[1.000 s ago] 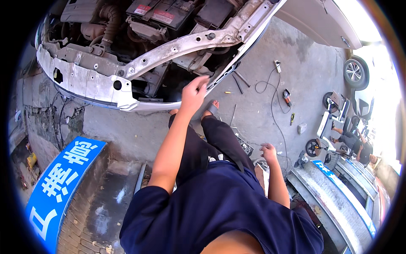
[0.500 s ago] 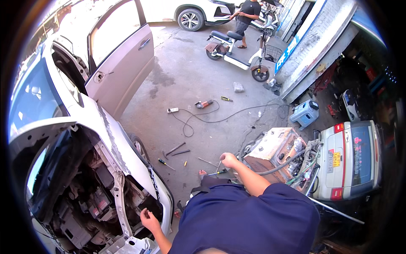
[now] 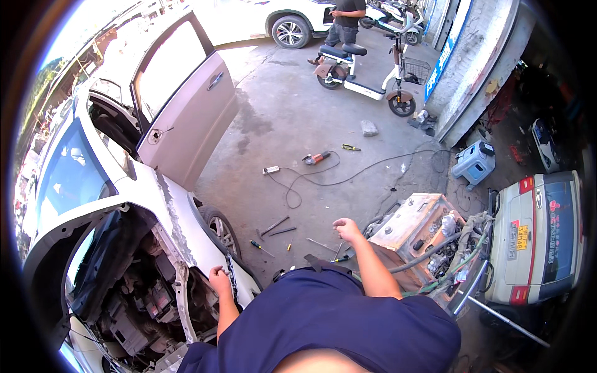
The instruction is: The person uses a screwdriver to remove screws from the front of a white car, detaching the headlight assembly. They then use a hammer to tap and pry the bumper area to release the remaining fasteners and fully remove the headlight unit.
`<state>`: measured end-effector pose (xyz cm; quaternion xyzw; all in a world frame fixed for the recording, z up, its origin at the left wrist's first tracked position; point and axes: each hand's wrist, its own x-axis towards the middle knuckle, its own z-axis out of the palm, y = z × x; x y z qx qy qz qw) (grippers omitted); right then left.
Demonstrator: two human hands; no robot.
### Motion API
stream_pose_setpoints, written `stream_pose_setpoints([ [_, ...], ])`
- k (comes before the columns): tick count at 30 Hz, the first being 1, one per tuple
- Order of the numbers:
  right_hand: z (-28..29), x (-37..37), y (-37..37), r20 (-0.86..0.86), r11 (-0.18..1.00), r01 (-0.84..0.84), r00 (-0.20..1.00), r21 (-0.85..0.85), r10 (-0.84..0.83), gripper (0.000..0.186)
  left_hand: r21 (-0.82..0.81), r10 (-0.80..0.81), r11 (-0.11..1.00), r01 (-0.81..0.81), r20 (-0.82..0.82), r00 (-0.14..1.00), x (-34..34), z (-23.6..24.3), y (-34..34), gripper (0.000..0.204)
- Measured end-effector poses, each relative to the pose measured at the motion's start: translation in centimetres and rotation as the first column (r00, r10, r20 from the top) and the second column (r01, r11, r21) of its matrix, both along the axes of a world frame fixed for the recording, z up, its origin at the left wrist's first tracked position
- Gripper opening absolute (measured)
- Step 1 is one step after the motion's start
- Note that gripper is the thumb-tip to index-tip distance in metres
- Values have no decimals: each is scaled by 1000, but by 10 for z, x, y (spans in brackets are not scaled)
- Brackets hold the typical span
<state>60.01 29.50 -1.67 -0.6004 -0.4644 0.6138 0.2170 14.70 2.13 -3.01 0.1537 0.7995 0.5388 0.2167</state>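
Observation:
My left hand [image 3: 219, 280] is beside the white car's front fender [image 3: 205, 260], at the edge of the uncovered engine bay [image 3: 146, 292]. Its fingers are curled, and whatever they might hold is too small to see. My right hand [image 3: 346, 229] is over the ground with its fingers loosely apart and nothing visible in it. Below it lie a screwdriver [image 3: 341, 258] with a green and dark handle and a thin metal rod [image 3: 322, 245]. A hammer [image 3: 273, 229], a dark bar [image 3: 283, 230] and another screwdriver [image 3: 262, 248] lie between my hands.
The car door [image 3: 193, 118] hangs wide at left. An angle grinder [image 3: 316, 158], its cable, pliers [image 3: 351, 147] and a power strip [image 3: 270, 170] lie ahead. To the right stand a worn metal box machine [image 3: 410, 217], a blue stool [image 3: 474, 163] and a van [image 3: 522, 242]. A person [image 3: 345, 18] stands behind an electric scooter [image 3: 367, 87].
My left hand has moved up from the engine bay to the fender's edge. My right hand's fingers have loosened. The view has shifted, and the person behind the scooter has moved left.

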Motion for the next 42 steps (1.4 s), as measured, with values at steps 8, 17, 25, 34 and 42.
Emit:
stream_pose_setpoints([
  [8,24,22,-27,-147,975,202,966,-87,-213,31,-650,178,686,-327,-286,942,13,-61,-103,20],
  [17,30,23,-17,-113,977,213,971,2,-211,32,-395,396,863,-316,140,908,-6,-50,-62,17],
  [25,40,11,9,-107,971,236,965,-50,-240,33,-277,461,866,-417,117,880,-16,-41,-31,20],
  [34,29,-1,25,-5,986,166,986,-11,-166,23,-103,570,820,-564,57,819,-60,-23,-34,33],
  [42,25,5,20,-2,980,178,984,89,-178,21,40,596,755,-654,375,711,-94,2,27,33],
])
